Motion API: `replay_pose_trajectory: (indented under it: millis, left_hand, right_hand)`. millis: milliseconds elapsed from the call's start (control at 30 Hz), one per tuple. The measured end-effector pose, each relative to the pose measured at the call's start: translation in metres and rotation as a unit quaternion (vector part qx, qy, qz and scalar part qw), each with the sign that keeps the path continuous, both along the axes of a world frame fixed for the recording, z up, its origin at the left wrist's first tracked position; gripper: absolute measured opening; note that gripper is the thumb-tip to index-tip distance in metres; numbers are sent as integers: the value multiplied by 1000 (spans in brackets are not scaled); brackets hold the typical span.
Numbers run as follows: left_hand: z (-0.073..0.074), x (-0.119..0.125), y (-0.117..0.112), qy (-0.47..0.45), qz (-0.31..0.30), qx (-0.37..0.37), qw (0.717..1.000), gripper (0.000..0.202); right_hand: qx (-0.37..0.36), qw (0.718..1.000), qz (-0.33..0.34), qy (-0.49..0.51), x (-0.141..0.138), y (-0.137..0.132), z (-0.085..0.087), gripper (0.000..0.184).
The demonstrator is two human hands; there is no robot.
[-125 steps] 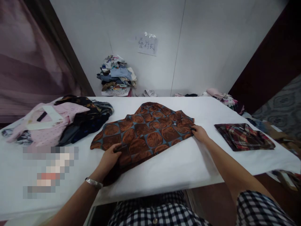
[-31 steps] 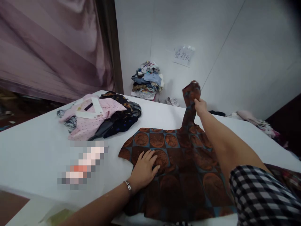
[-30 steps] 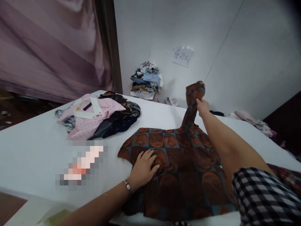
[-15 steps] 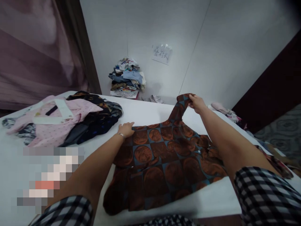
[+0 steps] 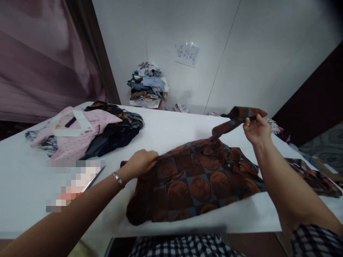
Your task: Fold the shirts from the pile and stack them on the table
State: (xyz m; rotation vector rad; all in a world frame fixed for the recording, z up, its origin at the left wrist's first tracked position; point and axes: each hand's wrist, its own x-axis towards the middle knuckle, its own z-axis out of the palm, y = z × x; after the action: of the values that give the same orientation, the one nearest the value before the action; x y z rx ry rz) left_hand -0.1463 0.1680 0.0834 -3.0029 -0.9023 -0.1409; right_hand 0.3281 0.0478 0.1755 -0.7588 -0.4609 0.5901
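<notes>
A brown and blue patterned shirt [image 5: 187, 182] with large round motifs lies folded on the white table in front of me. My left hand [image 5: 142, 162] grips its upper left edge, the fingers curled over the fabric and partly hidden. On the other side, my right hand [image 5: 257, 130] pinches the end of a sleeve [image 5: 230, 123]. That sleeve is lifted off the table and bends out to the right from the shirt's top edge. A collar and a small button show near the shirt's right end.
Left on the white table [image 5: 171, 125] lies a loose heap with a pink dotted shirt [image 5: 72, 142] and dark garments [image 5: 115, 137]. A blurred-out flat item [image 5: 77, 182] is nearer me. Folded clothes [image 5: 148, 85] are stacked by the wall; a plaid garment [image 5: 313, 176] lies right.
My right hand has carried the sleeve end to the right and turned palm up. My left hand has gone from lying flat by the edge to gripping the shirt.
</notes>
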Motion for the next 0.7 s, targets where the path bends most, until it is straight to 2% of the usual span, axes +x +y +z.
replay_pose_trajectory:
  millis: [100, 200, 267, 333, 400, 533, 600, 700]
  left_hand:
    - [-21, -2, -37, 36, -88, -8, 995, 19]
    - [-38, -4, -56, 54, -85, -27, 995, 21]
    - [-39, -7, -61, 52, -70, -39, 995, 24]
    - [-35, -11, -64, 35, -53, -45, 997, 27]
    - [-30, -14, -67, 17, -35, -54, 998, 29]
    - [-31, -17, -73, 35, -13, -84, 996, 35]
    - [-36, -17, -73, 41, -3, -91, 995, 39]
    - [-40, -19, -74, 22, -4, -97, 995, 42]
  right_hand:
    - [0, 999, -6, 47, -1, -57, -37, 13]
    - [-33, 994, -13, 106, -11, -98, -70, 15]
    - [-47, 990, -19, 131, -17, -117, -82, 15]
    - [-39, 990, -30, 134, -22, -131, -84, 16]
    - [-16, 992, -48, 115, -26, -144, -79, 17]
    - [8, 994, -103, 21, -39, -170, -69, 18]
    - [-44, 994, -101, -18, -46, -182, -76, 14]
    - [-198, 977, -46, -61, -48, -198, -99, 12]
